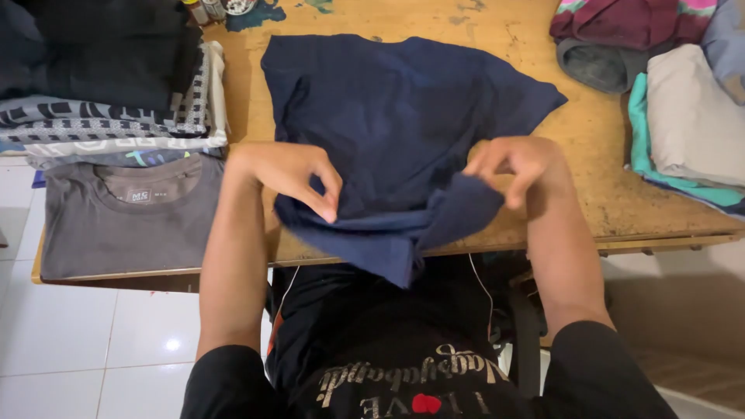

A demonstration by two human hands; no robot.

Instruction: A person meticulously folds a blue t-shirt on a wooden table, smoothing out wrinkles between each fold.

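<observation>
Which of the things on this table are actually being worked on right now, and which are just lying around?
In hand: navy T-shirt, pinched by left hand and right hand.

Lying about: grey T-shirt, stack of folded clothes, heap of clothes, small bottles, wooden table.

Soft, even indoor light, glare spot on floor tile [172, 344], sharp focus

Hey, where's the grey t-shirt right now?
The grey t-shirt lies folded flat at the left end of the wooden table, just in front of the stack of folded clothes and beside the left hand.
</observation>
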